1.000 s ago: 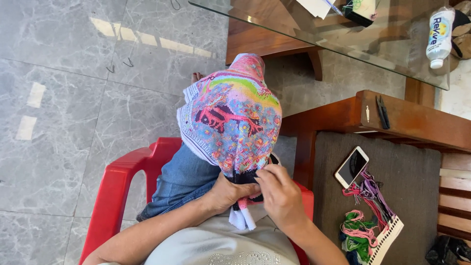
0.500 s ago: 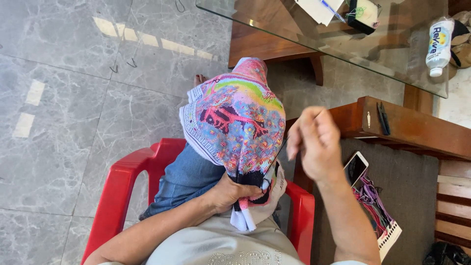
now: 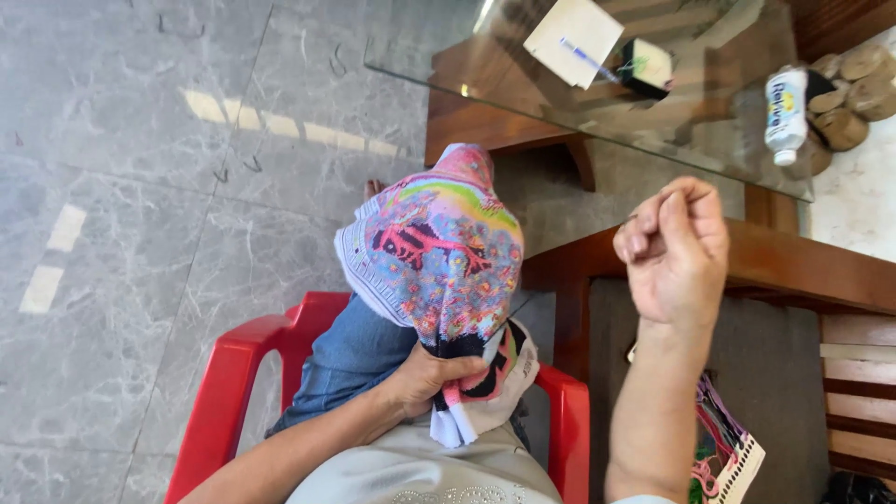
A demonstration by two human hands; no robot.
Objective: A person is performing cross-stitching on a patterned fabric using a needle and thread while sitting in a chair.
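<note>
Embroidered cloth (image 3: 439, 252) bunched in left hand (image 3: 431, 375), right hand (image 3: 674, 247) raised beside it, fingers pinched on thread.

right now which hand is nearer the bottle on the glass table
Right. The right hand is raised just below the glass table's edge, a short way down-left of the plastic bottle. The left hand sits much lower, gripping the embroidered cloth on the lap.

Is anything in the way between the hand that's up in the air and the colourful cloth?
Nothing visible is. The right hand is raised with fingers pinched, over the wooden bench, and only open air lies between it and the embroidered cloth. The left hand grips the cloth's lower end.
</note>
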